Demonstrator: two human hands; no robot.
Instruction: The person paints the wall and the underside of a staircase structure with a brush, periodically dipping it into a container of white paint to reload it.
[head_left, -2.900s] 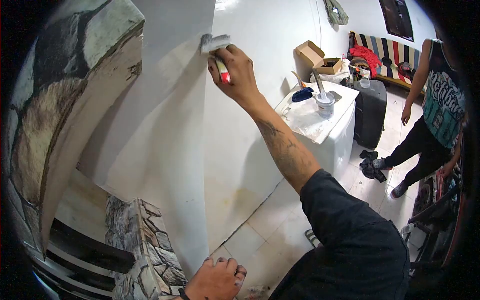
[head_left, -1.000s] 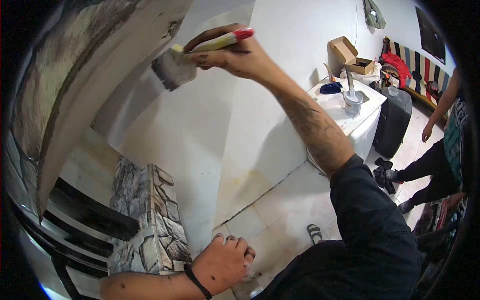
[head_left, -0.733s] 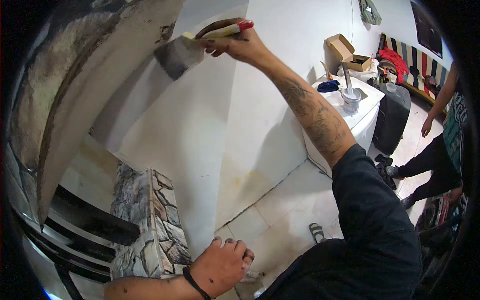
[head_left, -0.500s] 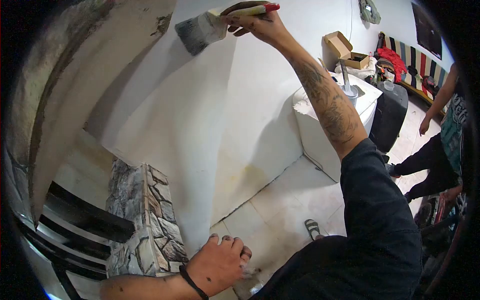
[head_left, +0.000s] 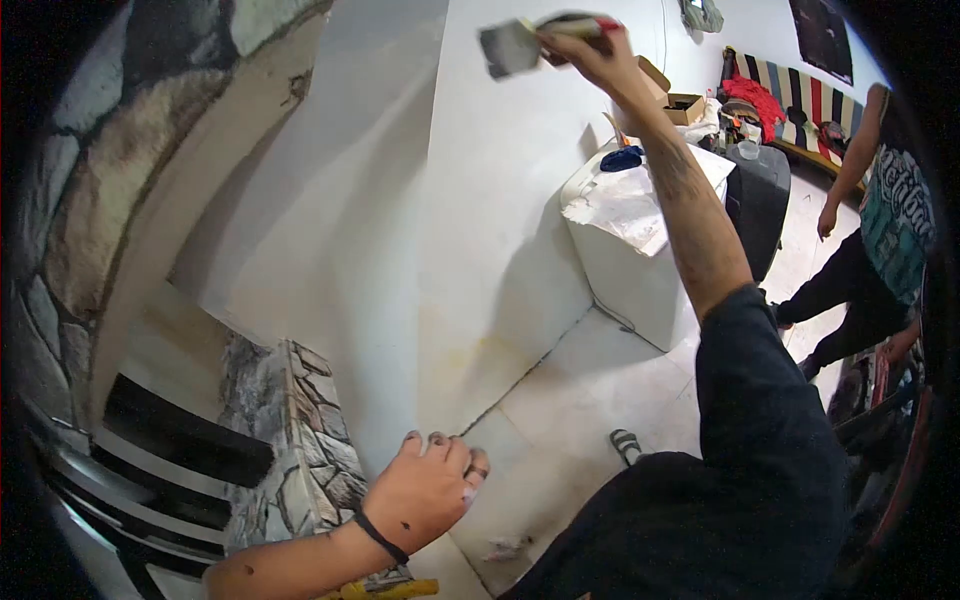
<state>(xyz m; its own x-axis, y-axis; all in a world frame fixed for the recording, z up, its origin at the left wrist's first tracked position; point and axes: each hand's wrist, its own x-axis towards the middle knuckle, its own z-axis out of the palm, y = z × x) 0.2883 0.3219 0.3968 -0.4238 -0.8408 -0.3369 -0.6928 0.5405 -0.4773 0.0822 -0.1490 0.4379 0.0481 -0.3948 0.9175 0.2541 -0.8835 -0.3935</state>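
A wide paintbrush (head_left: 512,48) with grey bristles and a red-tipped handle is in my right hand (head_left: 590,50), raised at the top before the white wall (head_left: 500,180). Its bristles point left, and whether they touch the wall cannot be told. My left hand (head_left: 425,490), with a dark band at the wrist, is low in the view beside the stone-clad ledge (head_left: 315,430). Its fingers are bent and slightly apart, with nothing seen in them. Something yellow (head_left: 390,588) lies below that wrist.
A white box-like unit (head_left: 630,270) bears a dark blue item (head_left: 622,158). Behind are an open cardboard box (head_left: 684,108), a black case (head_left: 755,200) and a striped couch (head_left: 800,95). Another person (head_left: 860,250) stands at the right. Black slats (head_left: 185,430) are at the lower left.
My right hand has moved right with the paintbrush. The view has shifted, showing more stone at the upper left. The blue item and the yellow thing have come into sight.
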